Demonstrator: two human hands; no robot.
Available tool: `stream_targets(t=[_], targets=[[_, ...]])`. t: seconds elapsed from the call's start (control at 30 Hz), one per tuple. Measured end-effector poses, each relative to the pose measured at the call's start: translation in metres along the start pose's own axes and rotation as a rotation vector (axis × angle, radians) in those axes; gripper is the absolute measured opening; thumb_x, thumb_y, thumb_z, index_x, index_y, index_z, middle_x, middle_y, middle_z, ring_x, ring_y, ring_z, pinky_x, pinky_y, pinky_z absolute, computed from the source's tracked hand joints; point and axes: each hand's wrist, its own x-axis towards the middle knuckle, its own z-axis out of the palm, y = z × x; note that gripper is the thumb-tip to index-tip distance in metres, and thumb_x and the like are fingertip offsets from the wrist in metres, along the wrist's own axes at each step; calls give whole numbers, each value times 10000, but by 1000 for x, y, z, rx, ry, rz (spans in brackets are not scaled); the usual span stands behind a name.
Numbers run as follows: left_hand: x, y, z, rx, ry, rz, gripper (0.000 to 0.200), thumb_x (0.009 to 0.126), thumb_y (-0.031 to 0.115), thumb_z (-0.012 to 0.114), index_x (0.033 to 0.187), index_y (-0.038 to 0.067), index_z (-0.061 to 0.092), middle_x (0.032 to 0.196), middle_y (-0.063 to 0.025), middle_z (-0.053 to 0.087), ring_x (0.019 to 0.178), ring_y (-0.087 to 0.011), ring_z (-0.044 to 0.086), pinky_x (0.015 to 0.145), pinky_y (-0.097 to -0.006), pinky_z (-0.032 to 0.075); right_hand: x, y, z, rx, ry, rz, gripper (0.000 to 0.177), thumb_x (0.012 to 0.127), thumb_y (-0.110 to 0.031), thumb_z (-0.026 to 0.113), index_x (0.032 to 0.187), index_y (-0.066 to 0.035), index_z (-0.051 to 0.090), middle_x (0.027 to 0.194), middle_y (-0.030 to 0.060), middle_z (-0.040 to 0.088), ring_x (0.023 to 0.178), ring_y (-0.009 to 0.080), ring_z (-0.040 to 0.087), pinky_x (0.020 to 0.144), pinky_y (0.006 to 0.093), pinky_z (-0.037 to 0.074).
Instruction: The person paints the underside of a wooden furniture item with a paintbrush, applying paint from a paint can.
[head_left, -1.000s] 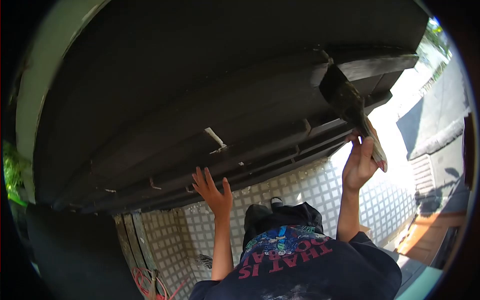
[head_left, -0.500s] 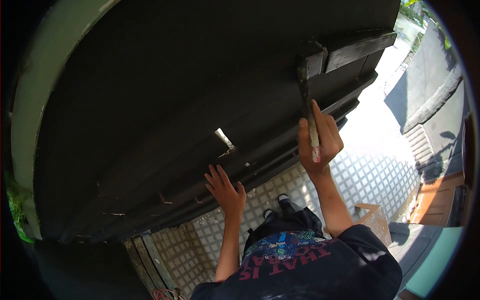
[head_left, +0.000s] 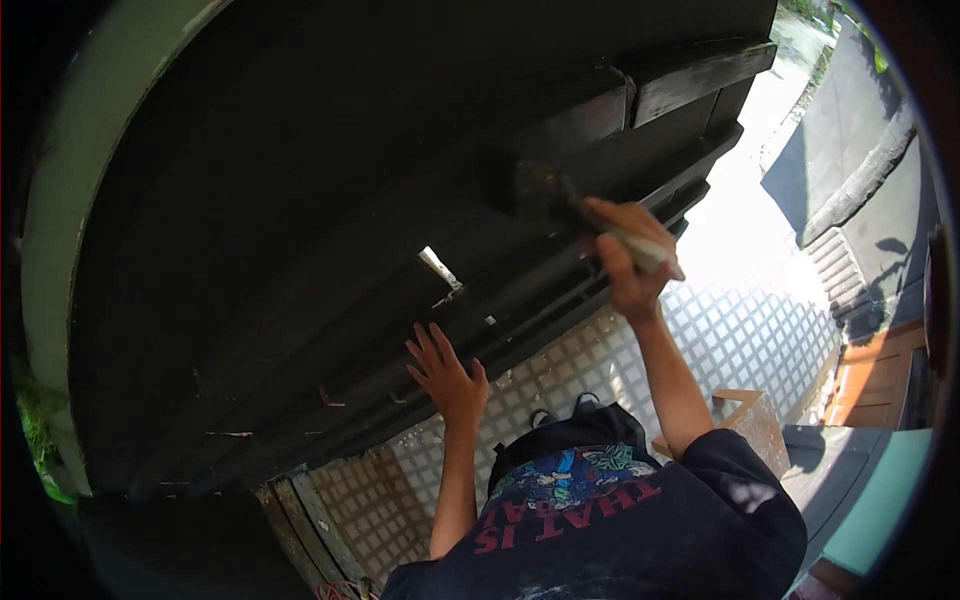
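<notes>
My right hand [head_left: 632, 282] grips a paintbrush [head_left: 542, 188] by its pale, paint-stained handle, fingers wrapped round it. The brush's dark head is tilted left, close over the big black wooden panel [head_left: 300, 190]. Motion blurs the brush a little. My left hand [head_left: 450, 385] has its fingers spread at the lower part of the panel and holds nothing. Just above its fingertips, a narrow bright slot [head_left: 437, 266] shows in the dark surface. Raised black boards [head_left: 700, 85] run along the panel's right side.
Under me is a floor of patterned tiles [head_left: 560, 380]. A cardboard box [head_left: 755, 425] stands behind my right arm. Wooden posts [head_left: 300, 520] are at lower left, with a red cord [head_left: 345, 590] beside them. A pale green frame [head_left: 60, 250] borders the panel's left side.
My right hand has turned the paintbrush, and its head has swept left and down across the panel, away from the raised board. My left hand has stayed nearly in place.
</notes>
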Motion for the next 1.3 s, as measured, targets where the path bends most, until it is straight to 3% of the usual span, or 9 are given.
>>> stream_targets(t=[0.03,0.13,0.23,0.47,0.63,0.8,1.07,1.2,1.3], targets=[[1,1,1,6,5,-6,969,869,235,721,1614,27,137,1677,-230,87,1536,-478,107,1175,-682,222,-3,14,-8,-2,59,171,400,927,-227,630,1174,81,695,683,63,674,710,165,603,679,307,479],[3,2,10,-4,40,-19,987,856,239,729,1613,20,133,1677,-233,86,1532,-498,91,1175,-679,224,0,55,-47,-147,200,141,338,994,-170,605,1225,68,670,746,76,676,685,127,618,689,266,480],[5,8,18,-44,89,-32,1016,837,250,739,1610,9,126,1677,-235,85,1523,-527,76,1179,-671,223,2,68,-75,-228,194,103,326,983,-115,610,1230,89,666,898,132,698,672,142,661,620,260,509],[8,8,21,-10,108,-34,1052,823,276,763,1600,-24,120,1671,-249,85,1511,-554,72,1173,-664,241,-27,49,-43,-463,220,-17,321,836,-30,717,1138,79,725,938,201,725,773,279,725,747,345,581],[11,12,19,11,73,-51,1045,836,277,771,1593,-41,125,1666,-265,64,1513,-553,61,1180,-655,247,-41,15,17,-204,102,-38,335,824,-40,721,1132,92,720,900,187,716,711,256,723,654,299,585],[8,11,19,15,63,-47,1044,839,263,768,1593,-41,114,1662,-271,62,1511,-557,64,1181,-651,250,-31,-15,7,23,-136,-132,329,838,-84,721,1118,90,720,905,186,720,700,259,719,665,296,584],[7,10,19,-21,104,-2,1055,825,217,764,1593,-36,87,1659,-269,75,1496,-583,69,1186,-629,252,-30,51,-58,-368,243,127,322,905,-28,654,1198,103,680,917,186,730,835,256,723,742,322,563],[7,10,19,-31,109,8,1047,821,201,759,1590,-40,91,1655,-278,79,1490,-591,74,1193,-623,249,-49,52,-34,-395,253,92,322,868,-9,710,1174,91,698,971,185,726,804,248,722,730,324,566],[7,9,18,-17,96,3,1043,819,192,754,1590,-40,91,1656,-279,79,1491,-590,74,1193,-624,250,-60,39,-14,-265,78,63,355,841,0,729,1185,82,697,1008,187,723,824,261,723,751,335,570]])
